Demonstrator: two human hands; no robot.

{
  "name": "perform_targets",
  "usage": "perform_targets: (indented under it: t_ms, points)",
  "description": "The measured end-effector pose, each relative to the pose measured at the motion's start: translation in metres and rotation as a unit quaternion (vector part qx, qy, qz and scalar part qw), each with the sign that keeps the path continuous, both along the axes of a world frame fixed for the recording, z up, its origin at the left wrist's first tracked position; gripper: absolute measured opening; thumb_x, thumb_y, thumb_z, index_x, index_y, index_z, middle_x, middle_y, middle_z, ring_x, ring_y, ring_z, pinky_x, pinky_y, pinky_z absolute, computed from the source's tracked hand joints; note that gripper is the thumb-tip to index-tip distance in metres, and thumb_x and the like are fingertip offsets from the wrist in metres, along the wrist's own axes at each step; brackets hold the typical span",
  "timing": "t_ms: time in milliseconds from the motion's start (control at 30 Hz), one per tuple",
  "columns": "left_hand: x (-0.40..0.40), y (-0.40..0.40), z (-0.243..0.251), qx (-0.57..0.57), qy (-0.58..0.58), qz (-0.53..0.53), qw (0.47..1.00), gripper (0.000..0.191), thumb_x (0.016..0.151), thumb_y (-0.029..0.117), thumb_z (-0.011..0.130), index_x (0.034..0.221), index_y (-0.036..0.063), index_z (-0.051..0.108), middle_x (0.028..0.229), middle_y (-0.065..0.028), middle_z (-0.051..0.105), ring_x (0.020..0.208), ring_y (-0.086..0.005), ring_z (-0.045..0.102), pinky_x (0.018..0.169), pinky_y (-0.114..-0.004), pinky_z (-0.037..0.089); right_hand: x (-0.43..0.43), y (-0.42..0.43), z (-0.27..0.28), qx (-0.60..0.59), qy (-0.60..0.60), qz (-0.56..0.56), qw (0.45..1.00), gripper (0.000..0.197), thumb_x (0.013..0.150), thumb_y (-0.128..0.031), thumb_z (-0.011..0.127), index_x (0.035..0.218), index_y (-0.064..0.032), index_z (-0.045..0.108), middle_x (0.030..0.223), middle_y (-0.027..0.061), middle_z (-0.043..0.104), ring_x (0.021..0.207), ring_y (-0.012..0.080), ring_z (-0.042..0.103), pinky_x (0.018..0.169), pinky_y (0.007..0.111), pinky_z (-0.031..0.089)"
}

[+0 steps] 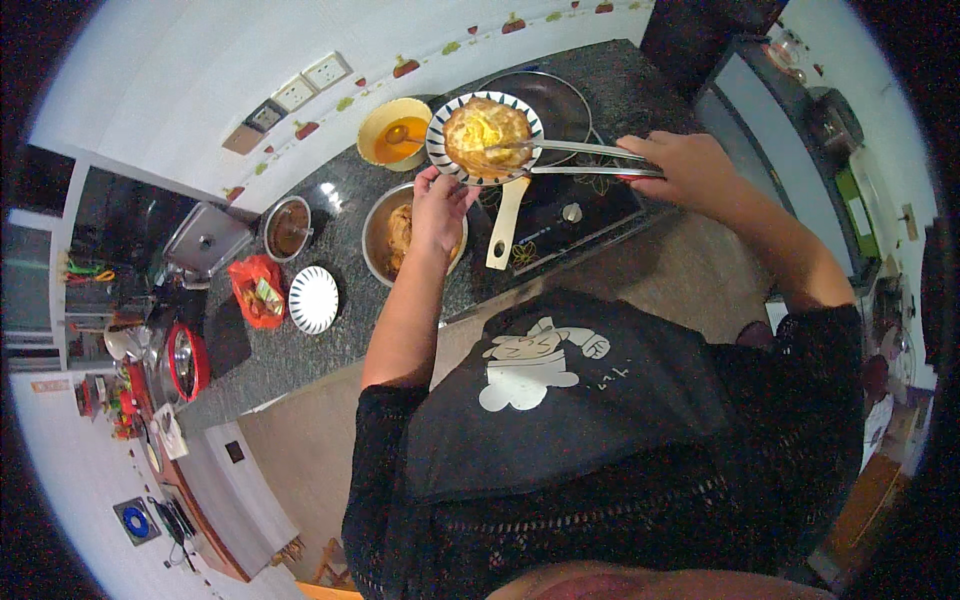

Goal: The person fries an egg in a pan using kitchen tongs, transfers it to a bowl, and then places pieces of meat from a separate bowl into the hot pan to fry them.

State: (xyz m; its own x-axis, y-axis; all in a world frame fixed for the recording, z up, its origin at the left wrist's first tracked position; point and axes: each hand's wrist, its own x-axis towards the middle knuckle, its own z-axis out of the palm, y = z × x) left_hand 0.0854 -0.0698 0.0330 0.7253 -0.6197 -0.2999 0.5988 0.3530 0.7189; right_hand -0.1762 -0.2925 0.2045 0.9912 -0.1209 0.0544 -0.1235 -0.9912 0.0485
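My left hand [441, 214] holds a patterned plate [436, 144] by its near rim, above the counter. A browned fried egg or egg pancake [487, 139] lies on that plate. My right hand [679, 163] is closed around metal tongs [592, 172], whose tips reach over the plate at the food. Behind the plate a frying pan [559, 97] is partly hidden; its cream handle [508, 225] points towards me. Under my left forearm stands a steel bowl [375, 247] with brown food [400, 229]. A yellow bowl [367, 135] holds orange liquid, perhaps beaten egg, and a ladle [397, 134].
The pan sits on a black cooktop [551, 225] with a knob. Left on the dark stone counter [337, 360] are a striped plate [314, 300], a red plastic bag [244, 281], a small bowl of brown sauce [287, 229], a lidded metal container [206, 240] and a red-rimmed basin [199, 361].
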Motion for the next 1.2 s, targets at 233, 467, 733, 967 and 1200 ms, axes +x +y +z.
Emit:
perform_targets:
  t_ms: [233,467,733,967,1200]
  points:
    - [0.009,0.034,-0.001,-0.001,0.003,0.005,1.000,0.032,0.088,0.003,0.055,0.115,0.0111,0.040,0.101,-0.0086,0.057,0.086,-0.0205,0.059,0.079,-0.038,0.056,0.030,-0.002,-0.005,0.113,-0.039,-0.024,0.993,0.046,0.085,-0.036,0.065,0.126,-0.0171,0.056,0.092,0.0115,0.065,0.084,0.0323,0.065,0.072,0.042,0.052]
    - [0.063,0.118,-0.024,-0.029,0.028,0.092,0.995,0.034,0.086,0.003,0.056,0.116,0.0104,0.041,0.102,-0.0089,0.056,0.089,-0.0218,0.058,0.081,-0.040,0.054,0.019,-0.002,-0.017,0.348,-0.164,-0.218,0.897,0.052,0.086,-0.027,0.067,0.132,-0.0054,0.055,0.114,0.0088,0.065,0.101,0.0153,0.060,0.091,0.029,0.044]
    - [0.191,0.209,-0.160,0.035,0.088,0.215,0.972,0.032,0.084,-0.004,0.055,0.112,0.0062,0.042,0.095,-0.0119,0.055,0.081,-0.0251,0.057,0.075,-0.044,0.057,-0.011,-0.018,-0.090,0.365,-0.161,-0.271,0.876,0.049,0.090,-0.026,0.063,0.132,-0.0031,0.054,0.116,0.0081,0.065,0.106,0.0170,0.059,0.092,0.029,0.045]
    - [0.259,0.198,-0.240,0.002,0.115,0.251,0.961,0.024,0.083,-0.008,0.050,0.107,-0.0076,0.053,0.108,-0.0207,0.060,0.097,-0.0325,0.063,0.085,-0.049,0.057,-0.017,0.008,-0.053,0.279,-0.110,-0.349,0.888,0.048,0.094,-0.020,0.060,0.136,0.0007,0.049,0.124,0.0092,0.061,0.111,0.0166,0.056,0.096,0.029,0.042]
    - [0.298,0.188,-0.272,0.031,0.174,0.289,0.941,0.028,0.085,-0.010,0.049,0.113,-0.0122,0.049,0.116,-0.0250,0.056,0.105,-0.0377,0.058,0.091,-0.054,0.053,-0.043,0.026,-0.066,0.307,-0.154,-0.357,0.869,0.044,0.093,-0.015,0.061,0.134,-0.0006,0.051,0.120,0.0074,0.061,0.107,0.0135,0.056,0.096,0.027,0.041]
